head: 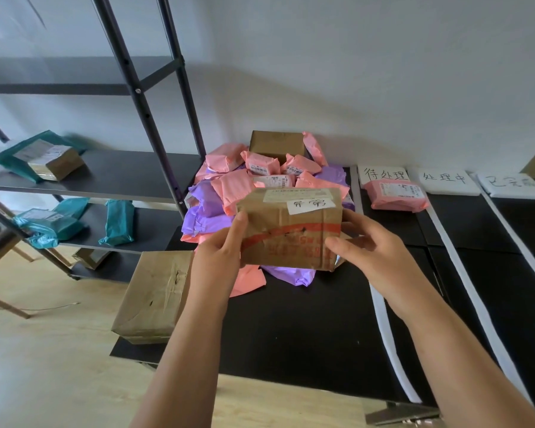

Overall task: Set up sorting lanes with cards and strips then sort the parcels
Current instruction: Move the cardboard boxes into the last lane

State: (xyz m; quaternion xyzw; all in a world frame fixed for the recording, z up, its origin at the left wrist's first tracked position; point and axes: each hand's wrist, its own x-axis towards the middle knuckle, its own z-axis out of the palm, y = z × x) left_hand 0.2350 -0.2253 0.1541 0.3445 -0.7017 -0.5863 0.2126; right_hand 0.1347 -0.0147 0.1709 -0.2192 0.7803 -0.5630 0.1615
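Here both hands hold one cardboard box up in the air, above the near side of the parcel pile and clear of the black table. The left hand grips the box's left end, thumb on the front face. The right hand grips its right end, thumb on the front and fingers curled behind. The box has red tape across its front and a white handwritten label near its top edge.

The pile is pink and purple bags heaped on the table's far left part, with a brown box at its back against the wall. A large crumpled carton sits at the table's left edge, partly hanging over it.

To the right, three white strips run along the table and mark off lanes. A white handwritten card heads each lane by the wall: the first card, the second card and the third card. The first lane holds one pink parcel, lying just in front of its card and overlapping the card's lower edge.

On the left stands a dark metal rack. Its upper shelf carries a teal bag with a small brown box on it, and the shelf below holds more teal bags
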